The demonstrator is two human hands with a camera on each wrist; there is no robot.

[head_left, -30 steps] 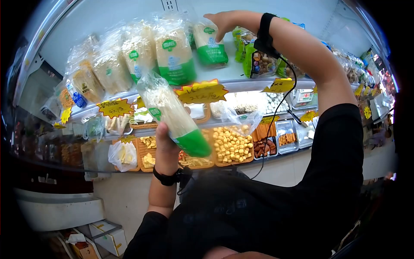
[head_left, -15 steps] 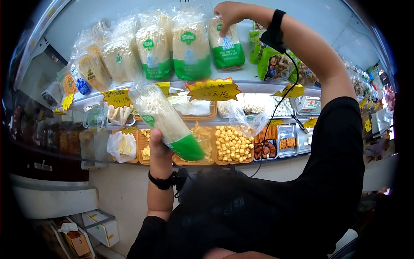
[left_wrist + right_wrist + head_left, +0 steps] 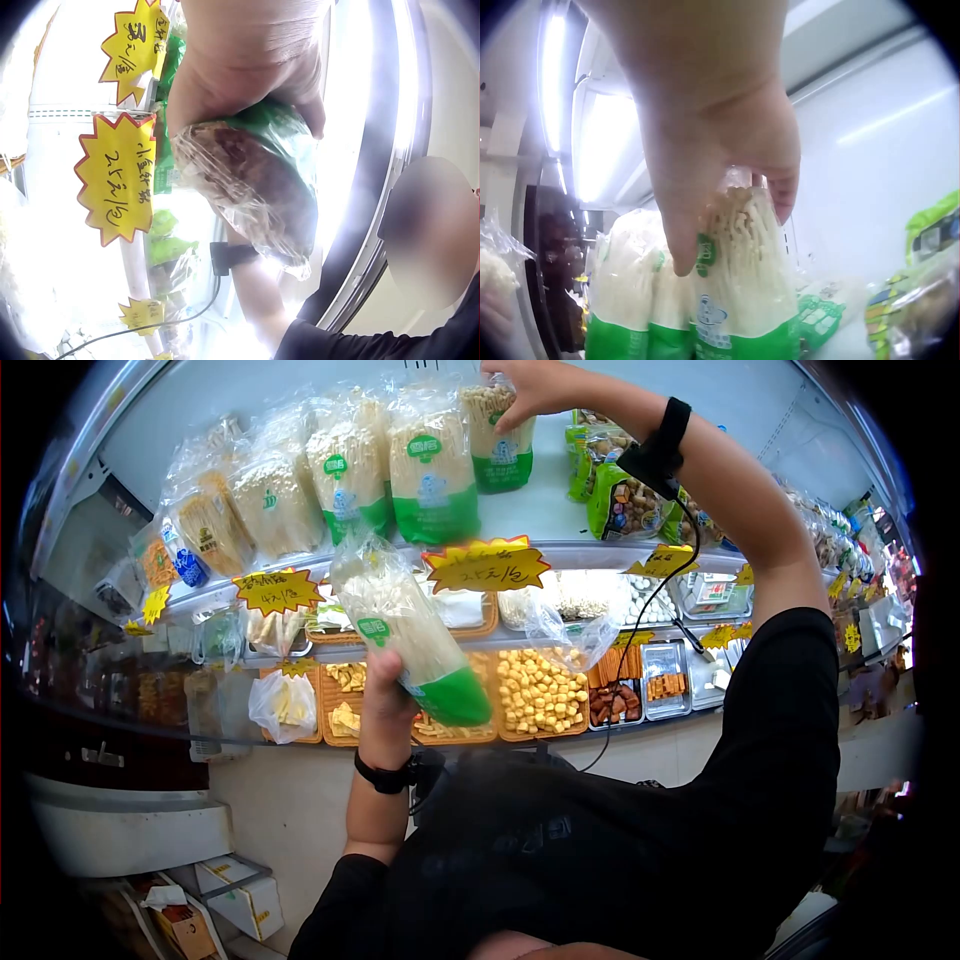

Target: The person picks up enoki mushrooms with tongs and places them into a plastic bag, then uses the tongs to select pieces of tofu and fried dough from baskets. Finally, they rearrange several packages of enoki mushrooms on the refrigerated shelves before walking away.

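My left hand [image 3: 388,695] grips the green lower end of a clear-and-green bag of enoki mushrooms [image 3: 410,630], tilted in front of the shelf. In the left wrist view the brownish root end of that bag [image 3: 247,187] shows past the hand. Up on the shelf, my right hand [image 3: 540,388] holds the top of another bag of enoki mushrooms [image 3: 500,455], upright at the right end of the row. The right wrist view shows its thumb on the front of that bag [image 3: 742,277], with the other fingers partly hidden behind the top.
Several more enoki bags [image 3: 432,470] stand to the left. Green bags of brown mushrooms [image 3: 625,505] sit to the right. Yellow price tags [image 3: 487,565] line the shelf edge. Below are trays of fried tofu cubes [image 3: 540,695] and other foods. A black cable [image 3: 640,630] hangs from the right wrist.
My right hand has shifted its enoki bag back and left, closer beside the neighbouring bag. The left hand keeps its grip on the other enoki bag, with only small movement.
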